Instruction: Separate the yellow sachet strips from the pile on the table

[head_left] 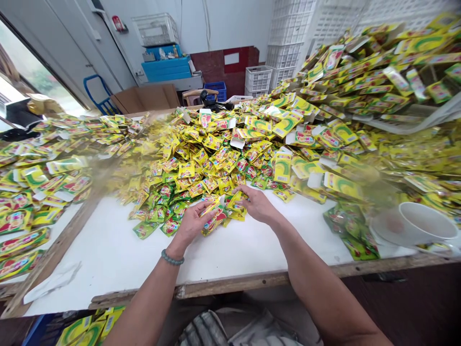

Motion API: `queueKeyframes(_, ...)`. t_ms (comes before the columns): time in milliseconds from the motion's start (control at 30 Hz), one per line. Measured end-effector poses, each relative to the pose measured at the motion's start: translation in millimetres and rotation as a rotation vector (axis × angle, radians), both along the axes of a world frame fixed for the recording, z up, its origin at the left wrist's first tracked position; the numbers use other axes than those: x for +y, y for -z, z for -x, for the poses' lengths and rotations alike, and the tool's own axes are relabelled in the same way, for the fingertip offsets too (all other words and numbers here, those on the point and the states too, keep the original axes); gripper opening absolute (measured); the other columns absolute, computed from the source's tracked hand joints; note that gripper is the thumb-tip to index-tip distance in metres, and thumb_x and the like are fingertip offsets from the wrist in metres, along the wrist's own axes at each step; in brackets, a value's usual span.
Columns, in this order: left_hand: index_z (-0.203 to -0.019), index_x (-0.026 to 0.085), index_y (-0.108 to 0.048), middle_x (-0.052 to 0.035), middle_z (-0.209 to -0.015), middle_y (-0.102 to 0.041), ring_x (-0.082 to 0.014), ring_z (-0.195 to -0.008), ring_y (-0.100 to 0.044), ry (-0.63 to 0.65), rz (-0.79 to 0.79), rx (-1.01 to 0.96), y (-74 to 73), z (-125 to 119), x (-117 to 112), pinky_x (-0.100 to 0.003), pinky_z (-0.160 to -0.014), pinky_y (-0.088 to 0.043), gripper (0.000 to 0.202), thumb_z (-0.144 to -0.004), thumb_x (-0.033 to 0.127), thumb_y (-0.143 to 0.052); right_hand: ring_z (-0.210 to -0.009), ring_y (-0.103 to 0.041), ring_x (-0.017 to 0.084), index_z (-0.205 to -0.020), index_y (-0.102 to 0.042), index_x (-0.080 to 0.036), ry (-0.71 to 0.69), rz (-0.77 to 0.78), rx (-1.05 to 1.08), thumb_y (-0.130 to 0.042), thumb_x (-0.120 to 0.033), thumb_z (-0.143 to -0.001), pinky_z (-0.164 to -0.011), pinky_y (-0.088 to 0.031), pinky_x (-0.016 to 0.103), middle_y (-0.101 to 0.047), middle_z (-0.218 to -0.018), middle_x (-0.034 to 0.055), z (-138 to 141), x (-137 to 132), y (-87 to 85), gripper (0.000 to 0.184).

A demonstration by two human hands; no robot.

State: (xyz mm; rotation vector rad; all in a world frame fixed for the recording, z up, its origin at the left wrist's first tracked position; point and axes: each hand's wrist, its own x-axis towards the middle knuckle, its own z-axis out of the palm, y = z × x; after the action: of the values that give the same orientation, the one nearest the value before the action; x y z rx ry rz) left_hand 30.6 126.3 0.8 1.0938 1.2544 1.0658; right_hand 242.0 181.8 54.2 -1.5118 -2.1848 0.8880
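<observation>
My left hand [191, 223], with a beaded bracelet on its wrist, grips a small yellow and red carton [215, 222] between thumb and fingers. The carton tilts, and its raised end has a pale flap. Just right of it, my right hand [257, 205] is closed, with thumb and fingers on a small yellow sachet [236, 205] beside the carton's flap end. Beyond both hands spreads a heap of yellow sachets [201, 163]. Green sachets [154, 211] lie at its near left edge. Yellow cartons [282, 167] with open flaps lie on the heap's right.
A wooden strip [72, 230] divides the white table [118, 254], with more cartons left of it. A white basket [406, 126] piled with cartons stands at right. Near the front right edge are a translucent cup [414, 226] and green packets [355, 235]. White crates [286, 43] are stacked behind.
</observation>
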Motion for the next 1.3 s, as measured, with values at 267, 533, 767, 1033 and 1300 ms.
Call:
queueKeyframes(267, -0.098, 0.018, -0.074, -0.0057, -0.094, -0.075, -0.0215, -0.083, -0.068, 0.136, 0.061, 0.005, -4.7, -2, -2, -0.030, -0.078, -0.051, 0.039, -0.068, 0.043, -0.079, -0.085, -0.059, 0.020, -0.104, -0.066, -0.022, -0.064, -0.041, 0.082, -0.065, -0.018, -0.076, -0.078, -0.043, 0.030, -0.069, -0.095, 0.0043, 4, 0, 6.5, 0.028)
queueKeyframes(533, -0.099, 0.015, -0.069, -0.0040, -0.086, -0.075, -0.0156, -0.069, -0.067, 0.003, 0.183, -0.308, -3.9, -9, -1, -0.027, -0.069, -0.052, 0.050, -0.058, 0.038, -0.088, -0.071, -0.054, 0.017, -0.081, -0.061, -0.020, 0.235, -0.117, 0.279, -0.065, -0.033, -0.076, -0.067, -0.042, 0.028, -0.061, -0.073, 0.0004, 21, -7, 20.7, 0.015)
queueKeyframes(767, -0.091, 0.015, -0.070, -0.0056, -0.092, -0.075, -0.0161, -0.074, -0.068, -0.101, 0.183, -0.398, -2.9, -11, 0, -0.028, -0.073, -0.053, 0.049, -0.052, 0.036, -0.090, -0.083, -0.062, 0.022, -0.081, -0.069, -0.020, 0.219, -0.112, 0.278, -0.069, -0.035, -0.077, -0.077, -0.047, 0.034, -0.071, -0.086, 0.0051, 27, -10, 24.1, 0.016)
queueKeyframes(1033, -0.093, 0.014, -0.070, -0.0046, -0.091, -0.074, -0.0150, -0.074, -0.068, -0.168, 0.138, -0.416, 0.1, -12, 2, -0.027, -0.072, -0.053, 0.048, -0.055, 0.035, -0.089, -0.078, -0.062, 0.020, -0.081, -0.071, -0.021, 0.207, -0.196, 0.339, -0.071, -0.029, -0.078, -0.075, -0.048, 0.033, -0.069, -0.079, 0.0037, 29, -14, 19.6, 0.008)
queueKeyframes(1300, -0.095, 0.013, -0.070, -0.0039, -0.081, -0.075, -0.0135, -0.067, -0.067, -0.163, 0.173, -0.500, -7.0, -13, 0, -0.023, -0.064, -0.053, 0.050, -0.055, 0.036, -0.090, -0.111, -0.058, 0.026, -0.081, -0.077, -0.023, 0.109, -0.082, 0.299, -0.073, -0.028, -0.078, -0.095, -0.042, 0.041, -0.070, -0.099, 0.0074, 32, -17, 16.5, 0.007)
